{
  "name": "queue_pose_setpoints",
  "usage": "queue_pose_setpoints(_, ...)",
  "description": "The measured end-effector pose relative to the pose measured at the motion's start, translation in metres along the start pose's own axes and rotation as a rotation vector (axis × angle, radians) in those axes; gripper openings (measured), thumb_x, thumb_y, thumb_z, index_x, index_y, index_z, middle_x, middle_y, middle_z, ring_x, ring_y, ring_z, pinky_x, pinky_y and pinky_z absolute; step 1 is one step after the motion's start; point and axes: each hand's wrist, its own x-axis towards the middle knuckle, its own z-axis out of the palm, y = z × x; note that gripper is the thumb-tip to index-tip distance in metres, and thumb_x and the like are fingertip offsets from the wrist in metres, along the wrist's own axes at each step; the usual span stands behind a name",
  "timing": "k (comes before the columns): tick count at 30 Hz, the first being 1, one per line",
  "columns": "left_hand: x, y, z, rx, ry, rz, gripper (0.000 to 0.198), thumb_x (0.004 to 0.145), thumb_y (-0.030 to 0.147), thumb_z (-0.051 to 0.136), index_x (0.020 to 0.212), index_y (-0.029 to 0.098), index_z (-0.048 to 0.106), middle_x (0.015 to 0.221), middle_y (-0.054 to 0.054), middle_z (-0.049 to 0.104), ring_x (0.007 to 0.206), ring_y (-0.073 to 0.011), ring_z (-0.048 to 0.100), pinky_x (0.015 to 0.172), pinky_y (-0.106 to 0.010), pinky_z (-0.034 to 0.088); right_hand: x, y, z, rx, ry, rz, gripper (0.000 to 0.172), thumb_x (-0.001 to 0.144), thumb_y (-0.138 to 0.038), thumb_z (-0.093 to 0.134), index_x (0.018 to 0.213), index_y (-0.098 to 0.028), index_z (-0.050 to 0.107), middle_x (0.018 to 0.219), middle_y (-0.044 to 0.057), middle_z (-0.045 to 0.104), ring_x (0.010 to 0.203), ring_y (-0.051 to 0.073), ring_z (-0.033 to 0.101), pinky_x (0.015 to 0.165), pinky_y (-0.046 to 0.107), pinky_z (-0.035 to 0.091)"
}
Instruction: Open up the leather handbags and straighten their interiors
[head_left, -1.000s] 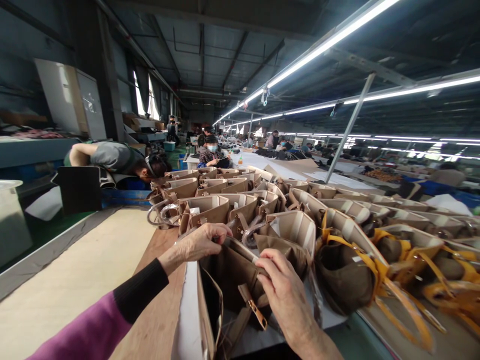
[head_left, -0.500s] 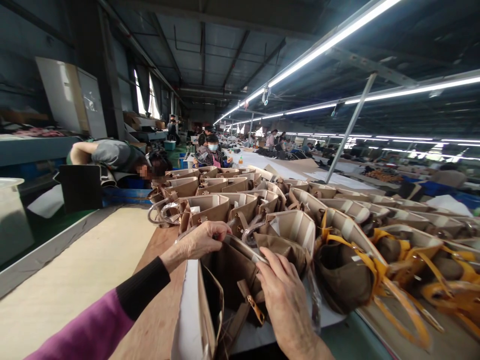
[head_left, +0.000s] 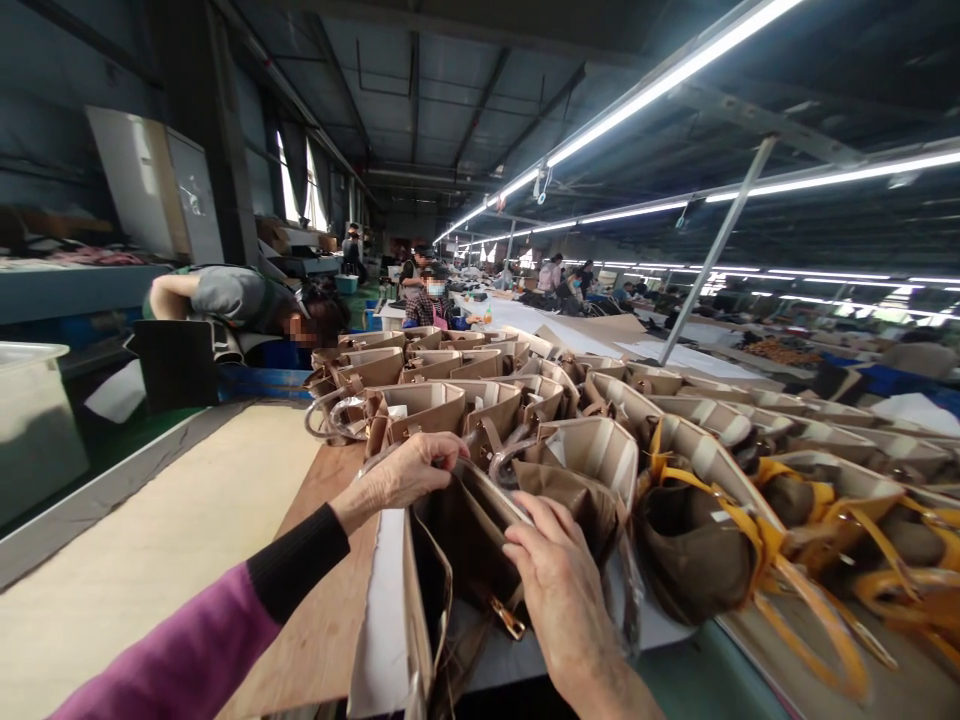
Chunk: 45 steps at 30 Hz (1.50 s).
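In front of me stands an open brown handbag [head_left: 480, 540] with a dark lining. My left hand [head_left: 409, 475] pinches the far left end of its top edge between thumb and fingers. Toward the near right end of the same edge, my right hand [head_left: 562, 590] is closed over the rim, its thumb mostly hidden. A gold zip pull [head_left: 508, 618] hangs just left of my right hand. Close behind, another beige handbag [head_left: 592, 450] stands open, clear wrapping on its handle.
Rows of beige handbags [head_left: 427, 408] fill the table beyond. Bags with yellow straps [head_left: 814, 620] stand at right. A pale board [head_left: 150, 540] lies at left beside a brown wooden board [head_left: 315, 590]. A co-worker [head_left: 240, 300] bends over at left; others work farther back.
The camera view has shifted slightly. The bag's front edge has tilted, and the strap tab above the zip pull no longer shows. Both hands keep their hold on the edge.
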Motion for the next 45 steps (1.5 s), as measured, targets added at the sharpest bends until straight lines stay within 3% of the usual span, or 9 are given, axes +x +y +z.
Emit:
queue_pose_setpoints(4,0.0,-0.004,-0.001,0.002,0.002,0.003,0.011,0.058,0.007,0.048,0.057,0.015,0.041,0.098,-0.004,0.061,0.085,-0.0159,0.053,0.078,-0.026,0.039,-0.003,0.007,-0.002,-0.127,0.01,-0.046,0.025,0.075,0.005,0.056,0.081,-0.018,0.064,0.12,0.008,0.059,0.114,0.028,0.047,0.095,0.043,0.044)
queue_pose_setpoints(9,-0.001,-0.01,-0.003,0.067,0.008,-0.003,0.007,0.061,0.009,0.049,0.06,0.015,0.044,0.097,-0.003,0.061,0.081,-0.0143,0.051,0.074,-0.024,0.038,0.002,0.004,-0.004,-0.064,-0.009,-0.033,0.025,0.075,0.005,0.055,0.078,-0.019,0.063,0.119,0.008,0.059,0.113,0.027,0.049,0.094,0.043,0.046)
queue_pose_setpoints(14,0.0,-0.016,-0.003,0.143,0.014,-0.128,0.005,0.064,0.017,0.053,0.064,0.015,0.048,0.064,0.004,0.047,0.062,-0.01,0.04,0.058,-0.022,0.03,0.014,0.007,-0.011,0.102,-0.162,0.071,0.023,0.076,-0.001,0.057,0.064,-0.021,0.059,0.116,0.005,0.061,0.109,0.025,0.054,0.094,0.04,0.047)
queue_pose_setpoints(20,0.007,-0.023,0.0,0.126,0.089,-0.118,0.008,0.063,0.018,0.05,0.059,0.015,0.044,0.058,0.004,0.041,0.058,-0.0093,0.035,0.054,-0.021,0.026,0.007,0.027,0.003,-0.008,0.068,-0.147,0.024,0.087,-0.005,0.046,0.094,-0.021,0.061,0.118,0.007,0.056,0.105,0.022,0.053,0.094,0.04,0.045)
queue_pose_setpoints(22,0.009,-0.024,0.002,0.133,0.118,-0.12,0.008,0.062,0.018,0.049,0.058,0.015,0.042,0.057,0.005,0.039,0.057,-0.0094,0.035,0.053,-0.022,0.025,0.004,0.033,0.009,0.024,0.082,-0.096,0.025,0.088,-0.008,0.044,0.103,-0.023,0.057,0.115,0.006,0.056,0.103,0.021,0.054,0.091,0.039,0.046)
queue_pose_setpoints(27,0.011,-0.017,0.005,0.229,0.142,-0.131,0.007,0.059,0.016,0.045,0.058,0.016,0.039,0.054,0.006,0.033,0.055,-0.0087,0.03,0.051,-0.023,0.021,0.003,0.035,0.013,0.209,0.016,0.259,0.043,0.081,-0.01,0.045,0.121,-0.025,0.044,0.115,0.005,0.057,0.102,0.022,0.057,0.088,0.038,0.047)
queue_pose_setpoints(31,0.011,-0.013,0.006,0.26,0.166,-0.159,0.008,0.059,0.014,0.043,0.057,0.017,0.035,0.053,0.006,0.031,0.055,-0.0088,0.03,0.051,-0.023,0.02,0.01,0.029,0.005,0.27,-0.067,0.301,0.031,0.079,-0.014,0.049,0.107,-0.025,0.056,0.106,0.004,0.06,0.1,0.022,0.056,0.088,0.034,0.044)
queue_pose_setpoints(37,0.011,-0.023,0.005,0.243,0.16,-0.137,0.007,0.06,0.015,0.044,0.059,0.017,0.037,0.055,0.006,0.033,0.057,-0.009,0.032,0.052,-0.023,0.022,0.017,0.033,0.001,0.407,-0.082,0.4,0.008,0.08,-0.019,0.055,0.082,-0.021,0.063,0.084,0.001,0.057,0.078,0.019,0.056,0.073,0.028,0.041)
queue_pose_setpoints(45,0.011,-0.017,0.006,0.21,0.139,-0.171,0.008,0.059,0.015,0.044,0.058,0.017,0.037,0.055,0.006,0.032,0.056,-0.0088,0.031,0.051,-0.023,0.022,0.017,0.034,0.001,0.521,-0.051,0.366,0.013,0.084,-0.019,0.052,0.073,-0.019,0.06,0.076,0.0,0.051,0.071,0.016,0.051,0.067,0.027,0.037)
